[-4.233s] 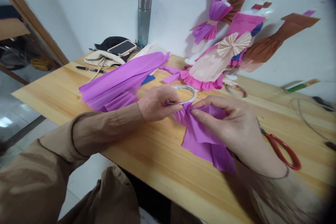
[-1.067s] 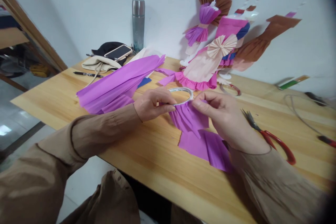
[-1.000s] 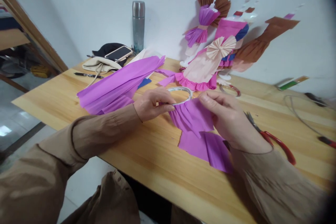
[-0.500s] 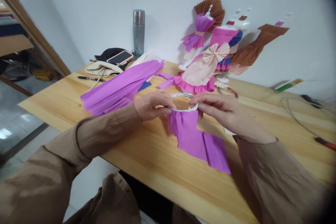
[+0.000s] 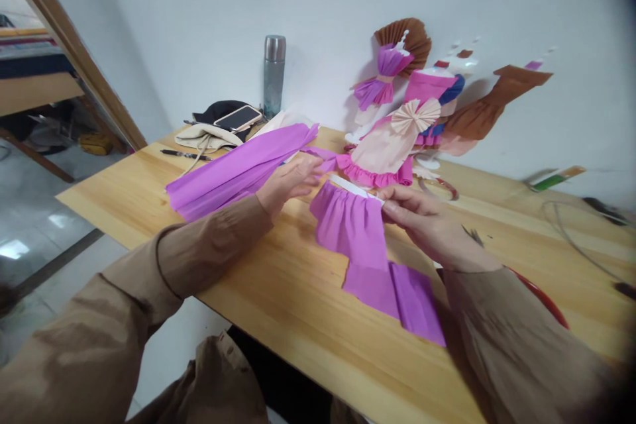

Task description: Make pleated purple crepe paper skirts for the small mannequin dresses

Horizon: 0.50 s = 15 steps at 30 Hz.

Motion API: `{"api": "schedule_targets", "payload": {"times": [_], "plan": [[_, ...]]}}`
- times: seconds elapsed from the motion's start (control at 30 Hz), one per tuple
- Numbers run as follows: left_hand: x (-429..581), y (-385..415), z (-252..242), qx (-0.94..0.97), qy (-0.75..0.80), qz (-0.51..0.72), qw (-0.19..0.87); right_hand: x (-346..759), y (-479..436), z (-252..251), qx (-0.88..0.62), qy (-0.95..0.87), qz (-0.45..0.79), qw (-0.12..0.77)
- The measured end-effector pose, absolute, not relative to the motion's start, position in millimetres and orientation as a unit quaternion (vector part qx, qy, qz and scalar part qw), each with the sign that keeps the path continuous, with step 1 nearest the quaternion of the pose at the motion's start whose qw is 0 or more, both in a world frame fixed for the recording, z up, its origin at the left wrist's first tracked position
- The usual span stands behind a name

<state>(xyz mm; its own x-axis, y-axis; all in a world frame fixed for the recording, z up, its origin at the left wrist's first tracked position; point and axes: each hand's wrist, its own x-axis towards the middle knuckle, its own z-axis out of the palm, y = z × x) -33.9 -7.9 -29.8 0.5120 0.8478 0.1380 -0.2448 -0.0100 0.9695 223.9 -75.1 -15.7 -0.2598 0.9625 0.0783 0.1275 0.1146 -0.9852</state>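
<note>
A piece of pleated purple crepe paper (image 5: 355,228) lies on the wooden table (image 5: 298,305), and its gathered top edge carries a white strip (image 5: 355,187). My left hand (image 5: 288,185) is at the left end of that edge, fingers pressed together on it. My right hand (image 5: 422,225) pinches the right end of the same edge between thumb and forefinger. The paper's lower part trails flat toward my right sleeve. The top edge is lifted slightly off the table between both hands.
A long folded bundle of purple crepe paper (image 5: 238,169) lies to the left. A paper doll (image 5: 397,126) leans on the wall, beside a steel bottle (image 5: 274,76). A phone (image 5: 240,118) rests on a bag, with a pen (image 5: 183,154) nearby. Red-handled scissors (image 5: 544,295) peek from behind my right arm.
Both hands have raised the gathered edge and drawn it out straight between them. The white tape ring seen flat on the table earlier now shows only as a white strip along that edge.
</note>
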Motion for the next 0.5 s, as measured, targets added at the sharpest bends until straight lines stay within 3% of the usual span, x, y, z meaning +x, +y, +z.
{"api": "schedule_targets", "payload": {"times": [0.1,0.2,0.43,0.5], "plan": [[-32.9,-8.8,-27.2,0.489,0.311,0.305,0.755,222.7,-75.4,-12.2,-0.441,-0.644,0.477,0.404],[-34.3,-10.9,-25.6,0.485,0.303,0.249,0.782,222.4,-75.0,-8.8,-0.447,-0.665,0.451,0.393],[-27.1,-10.1,-37.0,0.574,0.287,0.259,0.722,212.8,-78.7,-7.8,-0.462,-0.655,0.441,0.405],[-21.0,-11.3,-42.5,0.672,0.279,0.274,0.629,207.5,-81.7,-8.3,-0.457,-0.659,0.442,0.402]]}}
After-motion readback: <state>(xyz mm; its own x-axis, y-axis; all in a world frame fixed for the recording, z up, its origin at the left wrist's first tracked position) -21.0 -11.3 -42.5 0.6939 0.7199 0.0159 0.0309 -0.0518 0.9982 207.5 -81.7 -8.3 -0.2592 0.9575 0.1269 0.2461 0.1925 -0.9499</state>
